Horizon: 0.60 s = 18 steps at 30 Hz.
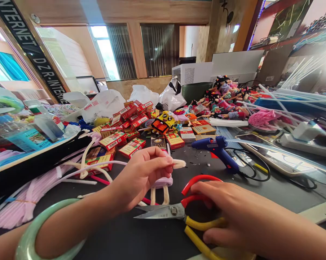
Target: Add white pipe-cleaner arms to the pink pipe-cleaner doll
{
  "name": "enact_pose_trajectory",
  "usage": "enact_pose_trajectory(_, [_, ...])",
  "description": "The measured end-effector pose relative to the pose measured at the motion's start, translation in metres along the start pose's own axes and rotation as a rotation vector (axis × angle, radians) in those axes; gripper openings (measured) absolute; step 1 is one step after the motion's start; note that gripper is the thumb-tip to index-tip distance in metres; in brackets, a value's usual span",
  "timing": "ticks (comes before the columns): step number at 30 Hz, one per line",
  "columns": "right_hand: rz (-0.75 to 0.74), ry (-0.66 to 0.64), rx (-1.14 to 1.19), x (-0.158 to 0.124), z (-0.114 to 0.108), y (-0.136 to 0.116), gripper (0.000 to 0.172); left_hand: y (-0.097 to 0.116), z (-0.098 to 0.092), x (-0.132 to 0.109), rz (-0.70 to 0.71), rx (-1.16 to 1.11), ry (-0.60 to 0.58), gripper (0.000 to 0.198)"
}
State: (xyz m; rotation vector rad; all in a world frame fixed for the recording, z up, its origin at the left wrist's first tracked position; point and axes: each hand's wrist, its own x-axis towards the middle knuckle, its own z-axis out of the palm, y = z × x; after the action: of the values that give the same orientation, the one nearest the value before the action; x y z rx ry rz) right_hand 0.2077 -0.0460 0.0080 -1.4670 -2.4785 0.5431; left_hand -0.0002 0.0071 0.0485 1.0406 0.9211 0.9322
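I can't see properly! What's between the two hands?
The head view shows a lilac pipe-cleaner bundle between the left hand and right hand, and steel scissor blades.

Bright w/ top-R glare, warped edges

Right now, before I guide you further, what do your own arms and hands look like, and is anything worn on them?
Both arms are bare, with no sleeves or gloves in view. The left arm wears one wide, smooth, pale green bangle, possibly jade. The left hand and right hand show no rings.
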Motion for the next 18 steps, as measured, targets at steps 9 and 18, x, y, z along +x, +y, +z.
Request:
enact_pose_trajectory(9, [-0.255, 0.232, -0.087, 0.009, -0.006, 0.002, 0.025, -0.015, 0.006, -0.006, 0.019, -0.099, -0.097, 0.013])
enact_pose_trajectory(18, [-0.503, 0.656, 0.006, 0.007, -0.012, -0.001, 0.011, -0.025, 0.011, -0.01, -0.024, 0.037, -0.161, 0.023])
